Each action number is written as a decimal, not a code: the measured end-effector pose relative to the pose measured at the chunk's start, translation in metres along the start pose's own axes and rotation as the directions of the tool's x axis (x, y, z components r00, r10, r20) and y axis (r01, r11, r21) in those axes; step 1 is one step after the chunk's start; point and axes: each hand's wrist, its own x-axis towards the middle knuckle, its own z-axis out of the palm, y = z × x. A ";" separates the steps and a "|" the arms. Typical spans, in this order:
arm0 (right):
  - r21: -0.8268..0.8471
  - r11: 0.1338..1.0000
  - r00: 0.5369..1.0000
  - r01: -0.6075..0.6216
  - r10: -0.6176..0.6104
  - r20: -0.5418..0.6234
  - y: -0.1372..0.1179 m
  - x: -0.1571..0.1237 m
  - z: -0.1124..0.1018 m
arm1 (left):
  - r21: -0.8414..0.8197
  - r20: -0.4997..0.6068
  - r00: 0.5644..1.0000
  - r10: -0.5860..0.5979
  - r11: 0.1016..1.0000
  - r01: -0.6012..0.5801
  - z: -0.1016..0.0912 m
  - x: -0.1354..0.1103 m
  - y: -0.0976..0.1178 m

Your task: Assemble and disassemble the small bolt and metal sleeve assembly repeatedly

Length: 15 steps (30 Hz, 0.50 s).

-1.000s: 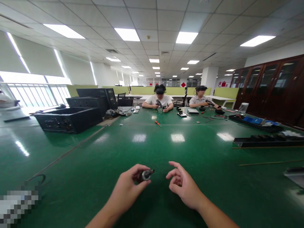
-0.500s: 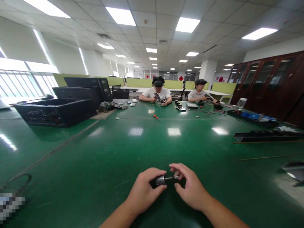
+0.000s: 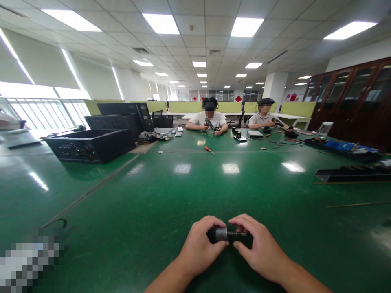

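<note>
My left hand (image 3: 203, 242) is closed around a small cylindrical part (image 3: 221, 233) with a silver-grey collar and a thin, dark ridged shaft pointing right. Its rear end is hidden in my palm, and its exact kind cannot be made out. My right hand (image 3: 261, 246) curves around the shaft end, thumb and fingers apart, with a gap showing between them and the shaft. Whether a fingertip touches the shaft's far end is hard to see. Both hands are just above the green tabletop (image 3: 146, 228).
An orange screwdriver (image 3: 209, 150) lies ahead on the table. Black computer cases (image 3: 88, 146) stand at left. Two people (image 3: 210, 120) work across the table. A black tray (image 3: 342, 150) and a long dark rail (image 3: 354, 175) lie at right; a pixelated object is at lower left.
The whole view has swung left, so everything appears further right. My right hand has come nearer my left, its fingers now further over the shaft. My left hand keeps its hold.
</note>
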 end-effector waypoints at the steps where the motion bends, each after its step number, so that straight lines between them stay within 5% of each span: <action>1: -0.004 1.000 1.000 0.000 0.000 0.003 -0.001 0.000 0.000 | -0.001 -0.004 1.000 0.000 1.000 0.000 0.000 0.000 0.001; 15: -0.038 0.999 1.000 -0.021 0.022 0.017 -0.004 0.000 0.001 | -0.016 -0.009 0.999 0.033 0.999 -0.033 0.001 -0.001 0.003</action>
